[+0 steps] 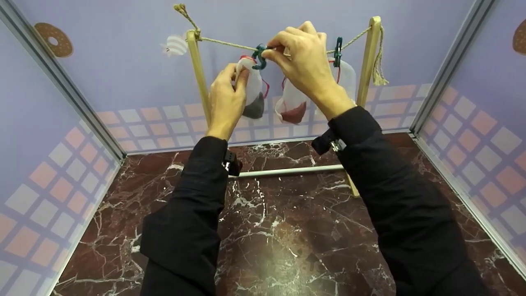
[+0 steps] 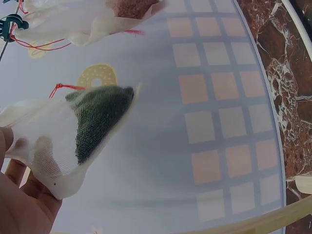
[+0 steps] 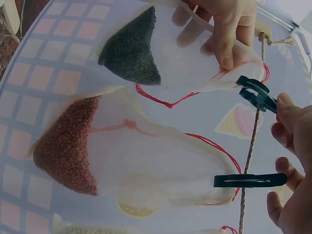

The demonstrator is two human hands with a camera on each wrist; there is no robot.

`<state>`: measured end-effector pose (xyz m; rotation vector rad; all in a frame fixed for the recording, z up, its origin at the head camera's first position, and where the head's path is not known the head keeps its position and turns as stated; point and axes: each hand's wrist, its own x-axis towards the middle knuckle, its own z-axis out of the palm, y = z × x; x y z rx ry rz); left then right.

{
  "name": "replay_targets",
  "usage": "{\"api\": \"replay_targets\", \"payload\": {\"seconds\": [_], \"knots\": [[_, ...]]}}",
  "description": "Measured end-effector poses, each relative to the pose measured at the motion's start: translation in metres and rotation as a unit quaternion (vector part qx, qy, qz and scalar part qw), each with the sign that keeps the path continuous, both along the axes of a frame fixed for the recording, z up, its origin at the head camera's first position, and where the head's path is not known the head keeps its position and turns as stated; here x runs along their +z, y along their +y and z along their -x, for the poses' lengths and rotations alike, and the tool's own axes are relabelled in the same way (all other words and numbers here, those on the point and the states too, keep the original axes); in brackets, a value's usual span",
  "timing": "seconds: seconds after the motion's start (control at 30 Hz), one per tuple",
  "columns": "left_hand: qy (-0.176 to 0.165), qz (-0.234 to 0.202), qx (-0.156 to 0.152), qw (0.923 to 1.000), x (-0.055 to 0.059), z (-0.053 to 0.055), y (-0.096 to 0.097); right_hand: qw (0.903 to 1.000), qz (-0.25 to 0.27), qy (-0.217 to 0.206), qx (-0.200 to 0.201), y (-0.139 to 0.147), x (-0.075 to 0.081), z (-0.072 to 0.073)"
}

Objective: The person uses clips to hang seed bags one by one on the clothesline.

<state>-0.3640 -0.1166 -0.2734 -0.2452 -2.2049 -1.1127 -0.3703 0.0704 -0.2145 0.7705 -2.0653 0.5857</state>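
Observation:
My left hand (image 1: 228,96) grips the upper part of a white mesh bag (image 2: 48,126) with a red drawstring; dark green grains fill its lower corner. Beside the bag's mouth, my right hand (image 1: 306,53) pinches the handle end of a green clothespin (image 3: 254,92) with thumb and finger. The clothespin sits at the rope (image 1: 228,42), its jaws spread near the bag's red-trimmed edge. A second mesh bag (image 3: 146,156) with reddish-brown beans hangs next to it from another green clothespin (image 3: 251,180). In the head view, my right hand hides that second clothespin.
A third mesh bag (image 1: 348,76) hangs at the right under its own clothespin (image 1: 337,51). Wooden posts (image 1: 197,70) carry the rope's two ends, and a pale crossbar (image 1: 287,171) runs low between them. Patterned panels (image 1: 135,24) enclose the dark marbled tabletop (image 1: 263,246).

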Motion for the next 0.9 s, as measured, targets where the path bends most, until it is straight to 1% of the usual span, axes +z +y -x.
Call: {"api": "replay_targets", "payload": {"seconds": [0.13,0.27,0.4,0.5,0.6,0.8,0.9], "knots": [[-0.013,0.013,-0.002,0.9998,0.002,-0.002,0.002,1.0000,-0.004,0.000,0.003,-0.001,0.001,-0.002],[-0.010,0.014,-0.011,0.9998,0.003,-0.004,0.003,0.9999,-0.014,-0.002,0.008,-0.001,0.001,-0.003],[-0.005,0.003,-0.024,0.9997,0.001,-0.005,0.002,0.9993,-0.033,-0.010,0.012,0.000,-0.001,-0.004],[-0.003,0.003,-0.023,0.9997,0.000,-0.004,0.001,0.9986,-0.044,-0.023,0.016,0.001,-0.004,-0.003],[-0.003,0.003,-0.023,0.9997,0.000,-0.004,0.000,0.9983,-0.049,-0.025,0.021,0.001,-0.006,-0.002],[-0.011,-0.003,-0.027,0.9996,-0.001,-0.005,0.000,0.9985,-0.052,0.004,0.015,0.005,-0.012,-0.001],[-0.015,-0.006,-0.028,0.9995,-0.001,-0.006,-0.002,0.9983,-0.047,0.024,0.024,0.008,-0.016,-0.003]]}}
